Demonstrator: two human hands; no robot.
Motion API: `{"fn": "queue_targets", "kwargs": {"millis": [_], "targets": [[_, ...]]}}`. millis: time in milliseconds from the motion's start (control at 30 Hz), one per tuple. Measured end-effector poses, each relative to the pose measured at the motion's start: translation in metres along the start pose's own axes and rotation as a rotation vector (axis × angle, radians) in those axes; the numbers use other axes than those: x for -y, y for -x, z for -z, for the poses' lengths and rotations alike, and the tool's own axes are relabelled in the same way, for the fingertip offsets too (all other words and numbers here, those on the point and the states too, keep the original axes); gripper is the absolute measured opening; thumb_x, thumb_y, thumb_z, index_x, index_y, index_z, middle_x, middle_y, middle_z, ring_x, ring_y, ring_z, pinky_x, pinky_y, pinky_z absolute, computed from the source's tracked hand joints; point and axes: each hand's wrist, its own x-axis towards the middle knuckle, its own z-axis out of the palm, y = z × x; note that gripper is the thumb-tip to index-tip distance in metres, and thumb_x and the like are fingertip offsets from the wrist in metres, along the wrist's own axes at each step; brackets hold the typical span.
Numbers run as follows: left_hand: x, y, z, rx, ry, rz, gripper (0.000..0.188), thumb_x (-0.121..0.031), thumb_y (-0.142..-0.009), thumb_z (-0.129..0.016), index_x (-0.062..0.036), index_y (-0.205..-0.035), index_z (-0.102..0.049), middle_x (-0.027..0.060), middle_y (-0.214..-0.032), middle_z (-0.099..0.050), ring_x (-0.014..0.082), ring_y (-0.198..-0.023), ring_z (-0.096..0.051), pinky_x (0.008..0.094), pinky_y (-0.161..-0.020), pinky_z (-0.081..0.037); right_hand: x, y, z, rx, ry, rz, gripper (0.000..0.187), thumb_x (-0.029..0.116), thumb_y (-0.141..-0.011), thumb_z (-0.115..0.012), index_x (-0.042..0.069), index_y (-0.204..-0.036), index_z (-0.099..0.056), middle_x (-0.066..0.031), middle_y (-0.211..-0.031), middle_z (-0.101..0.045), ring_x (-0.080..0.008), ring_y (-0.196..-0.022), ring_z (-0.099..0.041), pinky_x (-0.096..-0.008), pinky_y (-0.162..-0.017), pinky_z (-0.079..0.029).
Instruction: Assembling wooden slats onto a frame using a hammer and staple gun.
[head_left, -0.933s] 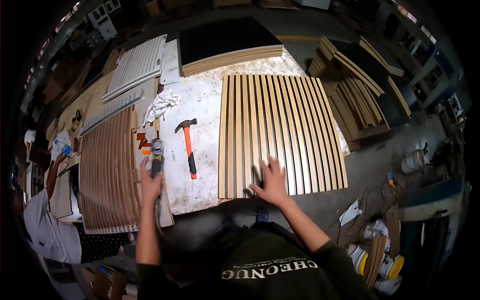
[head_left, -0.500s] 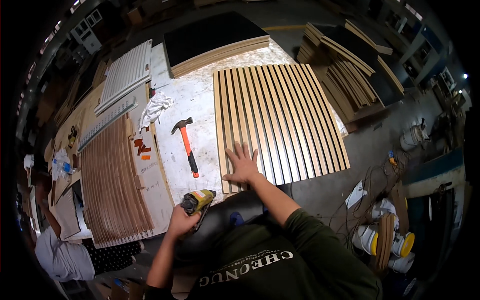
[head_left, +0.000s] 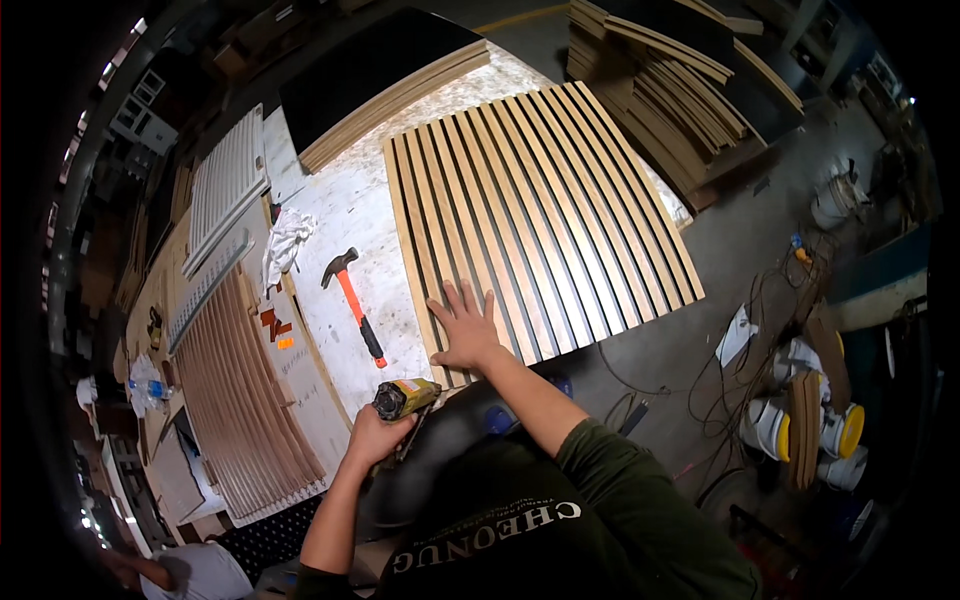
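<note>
A yellow-and-black nail gun (head_left: 405, 397) sits at lower centre of the frame, at the near edge of the speckled worktable (head_left: 345, 215), gripped in the closed left hand (head_left: 375, 435). Just right of it, the right hand (head_left: 465, 328) lies open, fingers spread, flat on the slatted wood panel (head_left: 540, 215). Left of that panel lies an orange-handled hammer (head_left: 352, 300). At the right edge, white buckets (head_left: 770, 425) stand on the floor, contents unclear.

Bright overhead light centre; dark vignette, fisheye bending at rim.
</note>
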Motion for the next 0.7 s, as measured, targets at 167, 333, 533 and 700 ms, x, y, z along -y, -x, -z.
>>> {"fn": "queue_targets", "kwargs": {"millis": [167,333,533,700], "targets": [[-0.013,-0.001,0.0,0.027,0.046,0.026,0.025,-0.02,-0.074,-0.067,0.0039,-0.08,-0.063,0.0058,-0.054,-0.057,0.0122,-0.043,-0.053,0.0279,-0.042,-0.042,-0.002,0.002,0.005,0.029,-0.051,-0.005,0.096,0.049,-0.06,-0.071,0.022,-0.141,-0.025,-0.0112,-0.15,-0.006,-0.0319,-0.138,0.003,-0.0597,-0.105,0.003],[-0.012,-0.006,0.002,0.046,-0.025,0.096,0.028,-0.022,-0.073,-0.067,0.0039,-0.083,-0.063,0.0075,-0.055,-0.058,0.0134,-0.044,-0.055,0.0292,-0.044,-0.043,-0.003,0.001,0.002,0.004,-0.02,-0.006,0.094,0.052,-0.062,-0.069,0.022,-0.14,-0.026,-0.0109,-0.15,-0.009,-0.0331,-0.138,0.0,-0.0607,-0.105,0.001],[-0.022,-0.01,0.008,0.049,-0.127,0.111,0.032,-0.025,-0.071,-0.067,0.0017,-0.088,-0.064,0.0095,-0.058,-0.061,0.0164,-0.048,-0.058,0.0313,-0.049,-0.046,0.0,0.0,0.001,0.006,-0.021,-0.013,0.094,0.051,-0.063,-0.069,0.023,-0.14,-0.026,-0.0105,-0.149,-0.009,-0.0328,-0.138,0.0,-0.0603,-0.105,0.001],[-0.017,-0.012,0.011,0.078,-0.21,0.136,0.034,-0.028,-0.071,-0.067,0.0002,-0.09,-0.065,0.0124,-0.063,-0.063,0.0192,-0.051,-0.06,0.0325,-0.052,-0.047,0.004,0.001,0.002,0.004,-0.034,-0.006,0.094,0.051,-0.062,-0.07,0.023,-0.14,-0.026,-0.0103,-0.149,-0.009,-0.032,-0.138,0.0,-0.06,-0.105,0.001]]}}
